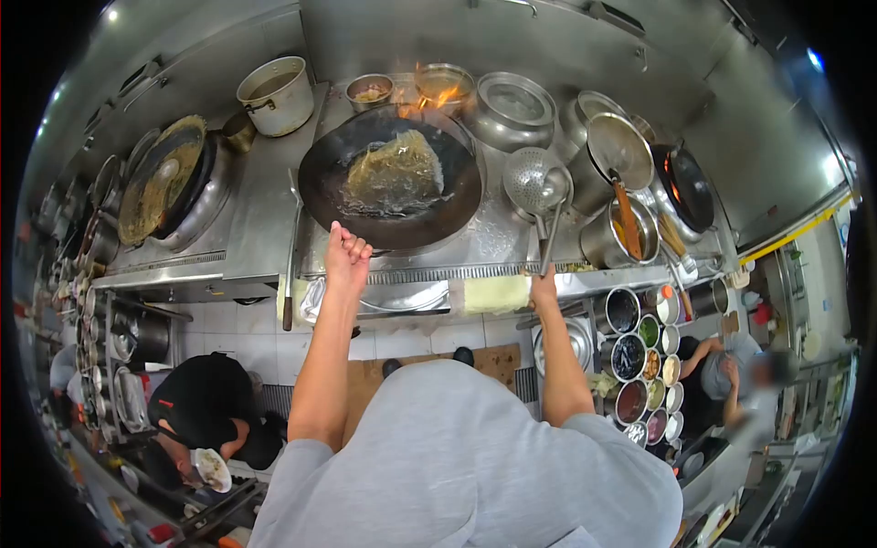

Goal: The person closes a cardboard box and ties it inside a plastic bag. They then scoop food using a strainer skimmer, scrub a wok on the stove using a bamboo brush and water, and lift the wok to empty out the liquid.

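Observation:
A dark wok (315, 187) sits on the stove with a large yellowish piece of food (393, 173) in shiny liquid. At the wok's front left rim, my left hand (348, 254) is closed, its fingers curled together; what they hold, if anything, is too small to name. My right hand (544, 288) is closed round the handle of a ladle (555, 187) at the stove's front edge. Beside the ladle lies a perforated strainer (528, 173), partly behind it; whether its handle is also in my hand is unclear.
Flames (443, 97) rise behind the wok. A pot (277, 100) stands back left, a long-handled tool (290, 247) left of the wok. Several ingredient containers (630, 356) sit lower right. One person (206, 397) bends at lower left; another person (722, 365) is at right.

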The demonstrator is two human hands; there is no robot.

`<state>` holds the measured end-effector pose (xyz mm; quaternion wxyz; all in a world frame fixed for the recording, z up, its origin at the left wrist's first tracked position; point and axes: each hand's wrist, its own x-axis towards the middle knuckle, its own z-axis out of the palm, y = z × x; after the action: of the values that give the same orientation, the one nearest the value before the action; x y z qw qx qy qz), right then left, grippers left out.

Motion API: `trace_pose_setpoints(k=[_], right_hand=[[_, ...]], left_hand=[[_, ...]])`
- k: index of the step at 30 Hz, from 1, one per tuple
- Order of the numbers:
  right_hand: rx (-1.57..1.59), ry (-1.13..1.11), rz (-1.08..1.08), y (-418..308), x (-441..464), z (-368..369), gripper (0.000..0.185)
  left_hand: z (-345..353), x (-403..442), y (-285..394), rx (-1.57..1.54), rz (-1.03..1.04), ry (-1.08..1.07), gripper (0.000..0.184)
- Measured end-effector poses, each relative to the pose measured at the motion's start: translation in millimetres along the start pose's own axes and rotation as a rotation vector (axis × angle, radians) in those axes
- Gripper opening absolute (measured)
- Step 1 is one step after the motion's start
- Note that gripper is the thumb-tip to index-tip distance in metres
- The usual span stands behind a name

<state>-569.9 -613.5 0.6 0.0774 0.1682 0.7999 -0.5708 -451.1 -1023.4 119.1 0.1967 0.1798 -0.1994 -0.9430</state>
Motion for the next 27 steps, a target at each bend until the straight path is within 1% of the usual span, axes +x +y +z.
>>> trace_pose_setpoints(k=[1,2,3,4,5,6,7,9,10,11,14,15,17,18,19,22,23,25,26,27], right_hand=[[-0.09,0.061,-0.003,16,5,-14,0.058],[-0.131,0.045,0.084,15,4,-32,0.068],[-0.277,0.058,0.065,-4,-15,-47,0.073],[-0.438,0.106,-0.059,17,0,-58,0.073],[-0.599,0.154,-0.184,17,0,-66,0.074],[-0.562,0.108,-0.161,18,-2,-75,0.074],[-0.559,0.109,-0.163,18,-3,-81,0.074],[-0.583,0.125,-0.237,11,-19,-87,0.072],[-0.53,0.082,-0.185,4,-32,-92,0.07],[-0.523,0.077,-0.181,1,-42,-94,0.07],[-0.326,-0.001,-0.297,18,-56,-104,0.066],[-0.322,0.0,-0.291,23,-60,-107,0.066],[-0.215,-0.003,-0.376,16,-73,-106,0.066],[-0.168,-0.025,-0.31,0,-84,-107,0.066],[-0.164,-0.022,-0.309,1,-83,-106,0.066],[-0.168,0.027,-0.457,5,-75,-107,0.066],[-0.164,0.026,-0.458,0,-74,-109,0.066],[-0.134,-0.017,-0.432,-30,-76,-115,0.065],[-0.193,-0.014,-0.418,-54,-81,-120,0.065],[-0.259,0.038,-0.534,-61,-73,-120,0.065]], left_hand=[[4,-2,0,0.02,0.006,0.002,0.037],[6,-1,1,0.035,-0.001,-0.001,0.036],[11,1,2,0.044,-0.006,-0.003,0.036],[14,1,3,0.052,-0.009,0.003,0.036],[19,1,3,0.057,-0.013,0.01,0.037],[24,1,2,0.06,-0.015,0.008,0.037],[30,1,2,0.089,-0.017,-0.006,0.036],[47,1,3,0.123,-0.013,-0.014,0.036],[59,4,1,0.166,0.01,-0.068,0.035],[74,7,0,0.211,0.031,-0.123,0.035],[132,28,-2,0.313,0.087,-0.136,0.035],[154,35,-3,0.336,0.126,-0.174,0.034],[201,54,-5,0.388,0.176,-0.186,0.033],[222,65,-6,0.408,0.193,-0.214,0.032],[240,76,-8,0.443,0.202,-0.28,0.032],[291,87,-20,0.577,0.154,-0.322,0.03],[302,85,-26,0.636,0.136,-0.329,0.03],[315,75,-37,0.704,0.144,-0.348,0.03],[318,71,-39,0.767,0.151,-0.366,0.03],[313,71,-40,0.804,0.159,-0.404,0.032]])
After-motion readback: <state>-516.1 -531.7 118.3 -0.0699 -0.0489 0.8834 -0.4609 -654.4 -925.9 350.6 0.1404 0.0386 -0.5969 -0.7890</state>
